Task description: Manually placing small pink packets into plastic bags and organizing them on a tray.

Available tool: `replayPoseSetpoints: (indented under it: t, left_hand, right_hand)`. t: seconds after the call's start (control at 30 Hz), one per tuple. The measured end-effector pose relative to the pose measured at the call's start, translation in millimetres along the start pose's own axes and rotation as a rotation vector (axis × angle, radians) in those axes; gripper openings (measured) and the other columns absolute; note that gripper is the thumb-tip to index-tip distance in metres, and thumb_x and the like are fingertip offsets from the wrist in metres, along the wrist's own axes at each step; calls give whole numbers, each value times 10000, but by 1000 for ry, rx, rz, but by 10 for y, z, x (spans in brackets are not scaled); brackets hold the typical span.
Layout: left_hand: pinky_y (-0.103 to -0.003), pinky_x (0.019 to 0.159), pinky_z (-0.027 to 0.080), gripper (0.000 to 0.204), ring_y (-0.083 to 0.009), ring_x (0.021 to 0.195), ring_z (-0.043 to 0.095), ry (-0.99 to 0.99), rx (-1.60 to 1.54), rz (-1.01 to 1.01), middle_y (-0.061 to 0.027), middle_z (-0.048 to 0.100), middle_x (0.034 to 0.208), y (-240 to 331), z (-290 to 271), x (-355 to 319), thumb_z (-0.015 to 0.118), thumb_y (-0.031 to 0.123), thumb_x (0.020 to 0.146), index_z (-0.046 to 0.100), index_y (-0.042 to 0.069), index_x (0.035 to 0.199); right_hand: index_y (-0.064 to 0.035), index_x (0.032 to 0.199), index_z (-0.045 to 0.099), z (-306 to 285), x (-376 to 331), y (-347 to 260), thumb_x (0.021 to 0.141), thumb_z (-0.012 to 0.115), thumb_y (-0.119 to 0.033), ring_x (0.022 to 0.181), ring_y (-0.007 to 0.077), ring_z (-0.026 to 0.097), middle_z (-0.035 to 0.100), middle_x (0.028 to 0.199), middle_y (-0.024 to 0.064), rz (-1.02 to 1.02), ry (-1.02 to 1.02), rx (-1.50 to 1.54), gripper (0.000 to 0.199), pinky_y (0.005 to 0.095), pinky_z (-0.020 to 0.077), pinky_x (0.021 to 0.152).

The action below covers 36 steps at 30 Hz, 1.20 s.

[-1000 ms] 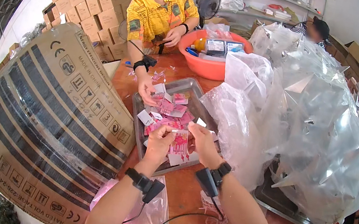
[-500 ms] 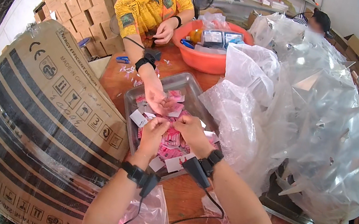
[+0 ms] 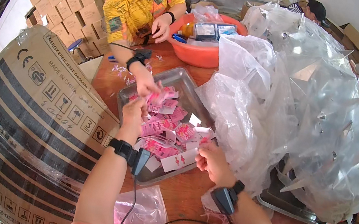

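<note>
A metal tray (image 3: 125,98) on the table holds a loose heap of pink-and-white printed cards (image 3: 157,128). My left hand (image 3: 133,115) is over the tray's left side, its fingers curled together; what they hold, if anything, is hidden. At the tray's right edge my right hand (image 3: 213,161) is closed in a pinch, with a bit of pink at its fingertips too small to name. A white card with red marks (image 3: 178,160) lies beside it. The hand of a person across the table (image 3: 147,85) reaches over the far part of the heap, its fingers blurred.
A large cardboard box (image 3: 38,131) leans close on the left. Clear plastic bags (image 3: 317,111) pile up on the right, partly over another metal tray (image 3: 289,208). Behind stands an orange basin (image 3: 198,58) of packages. A plastic bag (image 3: 143,215) lies at the near edge.
My hands, together over the heap before, have parted: the left moved left and up, the right moved right and down to the tray's edge. The other person's hand shifted up and left.
</note>
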State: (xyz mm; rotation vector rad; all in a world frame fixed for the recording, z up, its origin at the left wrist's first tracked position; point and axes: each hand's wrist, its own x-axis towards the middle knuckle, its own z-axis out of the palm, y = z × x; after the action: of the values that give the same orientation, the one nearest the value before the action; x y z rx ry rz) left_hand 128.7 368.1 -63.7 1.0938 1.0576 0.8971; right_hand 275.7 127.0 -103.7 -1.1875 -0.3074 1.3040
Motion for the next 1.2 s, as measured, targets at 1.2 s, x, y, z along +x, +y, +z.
replayPoseSetpoints:
  t: [1.2]
  left_hand:
    - [-247,660,459,136,-85,703,553,-421,540,24,-31,618,775,-942,-761,-2743,599,126,820,612,16,898]
  right_hand:
    - [-36,859,588,-766,-2255,858,784,529,-67,817,356,551,582,842,161,-620,40,-1362,101,428,470,694]
